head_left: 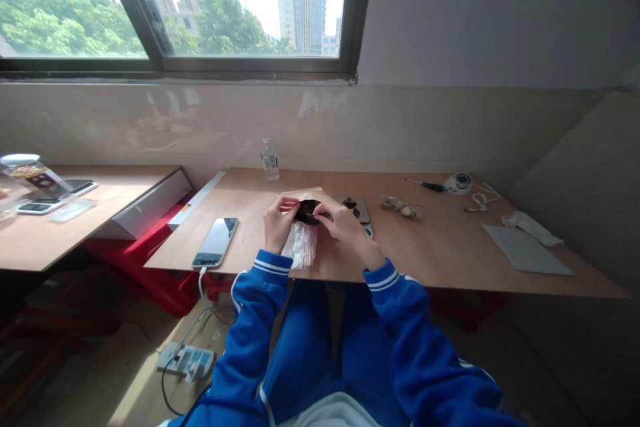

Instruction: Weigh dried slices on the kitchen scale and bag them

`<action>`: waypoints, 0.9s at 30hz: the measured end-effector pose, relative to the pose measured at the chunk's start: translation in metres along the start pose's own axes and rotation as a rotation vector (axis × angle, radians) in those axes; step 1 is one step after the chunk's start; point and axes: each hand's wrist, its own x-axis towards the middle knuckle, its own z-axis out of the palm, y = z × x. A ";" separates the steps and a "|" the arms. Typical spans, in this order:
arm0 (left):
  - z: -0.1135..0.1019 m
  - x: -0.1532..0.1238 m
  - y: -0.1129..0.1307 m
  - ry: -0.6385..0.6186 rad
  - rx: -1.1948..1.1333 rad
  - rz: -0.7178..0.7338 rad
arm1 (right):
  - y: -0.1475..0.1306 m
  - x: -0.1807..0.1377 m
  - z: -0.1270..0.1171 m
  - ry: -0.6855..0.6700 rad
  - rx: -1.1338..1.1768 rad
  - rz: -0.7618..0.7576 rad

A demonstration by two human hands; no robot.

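Over the front middle of the table, my two hands hold a small pouch with a dark opening (309, 211) that faces me. My left hand (279, 221) is closed on the left side of its rim. At the right side, my right hand (345, 223) has its fingers bent in a pinch at the opening; whether anything small is between them is hidden. Just below the pouch lie clear zip bags (301, 248) with red lines. Behind my right hand is a flat kitchen scale (364, 211), partly covered, with dark brown pieces (350, 203) on it.
A clear bag of pale pieces (401, 207), a screwdriver (433, 186), a white dome camera (459, 183) and a grey sheet (525, 250) lie to the right. A bottle (270, 160) stands behind; a cabled phone (216, 242) lies left. A power strip (186, 360) is on the floor.
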 end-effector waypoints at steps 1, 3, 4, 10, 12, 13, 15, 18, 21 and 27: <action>-0.001 0.002 0.000 -0.004 0.003 -0.001 | 0.002 -0.004 -0.005 0.052 0.055 -0.002; -0.003 0.004 0.000 -0.017 0.006 -0.002 | 0.006 -0.012 -0.014 0.142 0.140 0.014; -0.004 0.005 0.001 -0.026 0.006 0.000 | 0.008 -0.016 -0.018 0.185 0.172 0.029; -0.007 0.007 0.001 -0.028 0.019 0.006 | 0.037 -0.042 -0.024 0.490 0.454 0.170; -0.007 0.008 0.002 0.007 0.025 0.011 | 0.050 -0.051 -0.021 0.573 0.452 0.231; -0.007 0.009 0.003 0.027 0.027 0.014 | 0.056 -0.055 -0.020 0.593 0.406 0.260; -0.007 0.011 0.005 0.057 0.029 0.019 | 0.067 -0.062 -0.015 0.578 0.246 0.302; -0.007 0.015 0.008 0.077 0.022 0.020 | 0.078 -0.064 -0.003 0.482 -0.089 0.279; -0.007 0.019 0.011 0.111 0.012 0.017 | 0.086 -0.056 0.013 0.392 -0.361 0.226; -0.010 0.021 0.016 0.120 0.033 -0.003 | 0.109 -0.035 0.037 0.207 -0.544 0.219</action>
